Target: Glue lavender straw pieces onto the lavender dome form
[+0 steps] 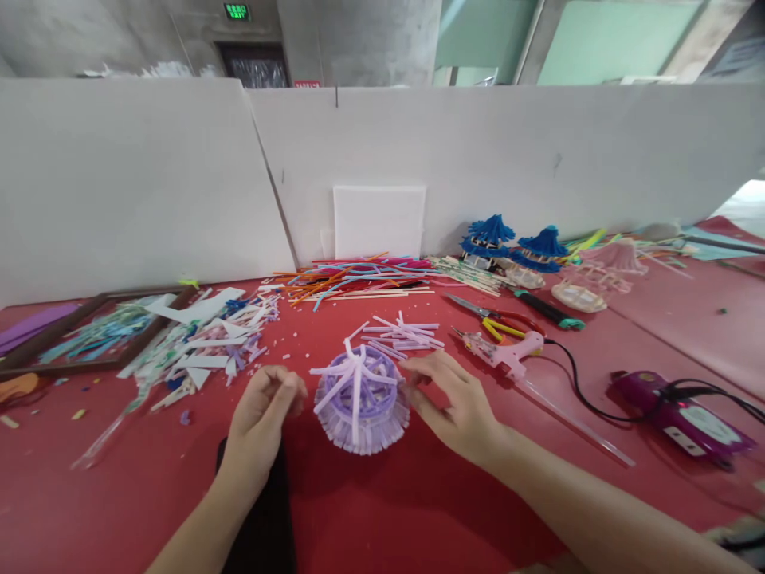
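Note:
A small round purple model (374, 434), made of fuzzy pipe cleaner pieces, stands on the red table in front of me. Pale lilac strips spread out from its peak over a darker purple ring. On its left, apart from it, is my left hand (263, 410), thumb and fingers curled together; whatever might be between them is hidden. My right hand (457, 406) is at the model's right edge with thumb and fingers apart; whether the fingertips touch it is unclear. Just behind the model lies a loose pile of cut lilac pipe cleaner pieces (412, 333).
Pliers (496, 315), a pink glue gun (508, 355) and a purple power strip (681, 414) lie right, cables trailing. Blue-roofed models (491, 231) stand behind. Paper scraps (209, 339) and a brown frame (72, 367) lie left. A black flat object (263, 510) is beneath my left arm.

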Demonstrator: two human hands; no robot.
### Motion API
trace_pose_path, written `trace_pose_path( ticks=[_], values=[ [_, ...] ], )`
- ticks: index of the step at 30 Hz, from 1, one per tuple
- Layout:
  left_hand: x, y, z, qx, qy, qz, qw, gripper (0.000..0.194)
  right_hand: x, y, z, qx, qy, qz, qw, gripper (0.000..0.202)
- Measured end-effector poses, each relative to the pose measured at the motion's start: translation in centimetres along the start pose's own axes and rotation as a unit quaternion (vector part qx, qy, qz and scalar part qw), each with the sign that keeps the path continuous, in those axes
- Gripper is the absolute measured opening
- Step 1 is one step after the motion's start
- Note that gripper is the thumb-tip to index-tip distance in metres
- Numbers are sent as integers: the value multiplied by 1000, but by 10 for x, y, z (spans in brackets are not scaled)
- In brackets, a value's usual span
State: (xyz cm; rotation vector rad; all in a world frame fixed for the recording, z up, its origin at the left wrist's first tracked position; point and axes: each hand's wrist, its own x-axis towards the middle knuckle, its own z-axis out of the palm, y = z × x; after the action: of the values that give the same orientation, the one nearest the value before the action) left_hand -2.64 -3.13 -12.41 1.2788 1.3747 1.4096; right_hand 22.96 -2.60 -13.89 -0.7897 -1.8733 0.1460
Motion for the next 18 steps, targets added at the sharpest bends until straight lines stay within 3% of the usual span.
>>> trace_pose_path(
  ticks=[8, 14, 18],
  values=[
    [-7, -3, -1, -17, -75, -15, 997, 41, 2, -10, 2, 53, -11, -29, 998, 35],
    [-7, -10, -2, -27, -76, -20, 997, 41, 2, -16, -4, 95, -62, -91, 989, 42],
    [-6, -13, -3, -37, -72, -29, 996, 46, 1, 6, -6, 2, -27, -6, 1000, 30]
  ],
)
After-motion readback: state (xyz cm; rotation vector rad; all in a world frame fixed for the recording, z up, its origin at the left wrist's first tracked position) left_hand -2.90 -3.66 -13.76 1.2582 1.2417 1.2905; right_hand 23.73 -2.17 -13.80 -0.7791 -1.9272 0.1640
